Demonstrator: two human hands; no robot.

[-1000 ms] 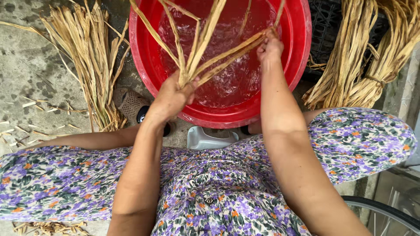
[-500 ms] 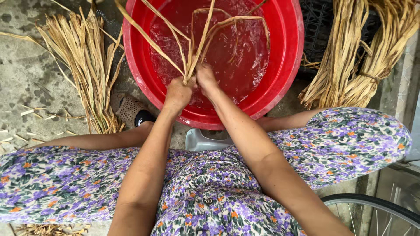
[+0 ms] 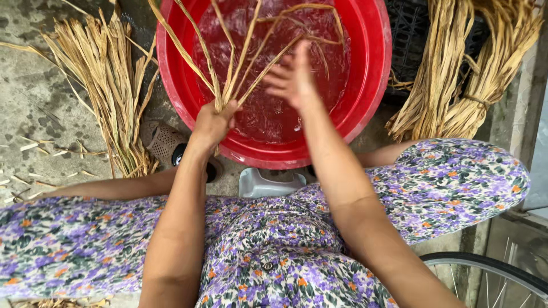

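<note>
A large red basin (image 3: 374, 68) holds rippling water. My left hand (image 3: 212, 122) grips the base of a bunch of long dry reed strands (image 3: 240, 57) at the basin's near rim; the strands fan up and bend over the water. Over the water, my right hand (image 3: 291, 77) is blurred with its fingers apart, sliding along the strands without a clear grip on any.
A loose pile of reeds (image 3: 108, 80) lies on the concrete at left, tied bundles (image 3: 468, 68) at right beside a dark crate (image 3: 414, 34). A brown sandal (image 3: 165, 142) and a grey stool (image 3: 268, 183) are near me. A bicycle wheel (image 3: 491, 268) shows at bottom right.
My right hand came from the far end of the strands to my left hand, then moved out over the water again with fingers spread. The strands bent into loops.
</note>
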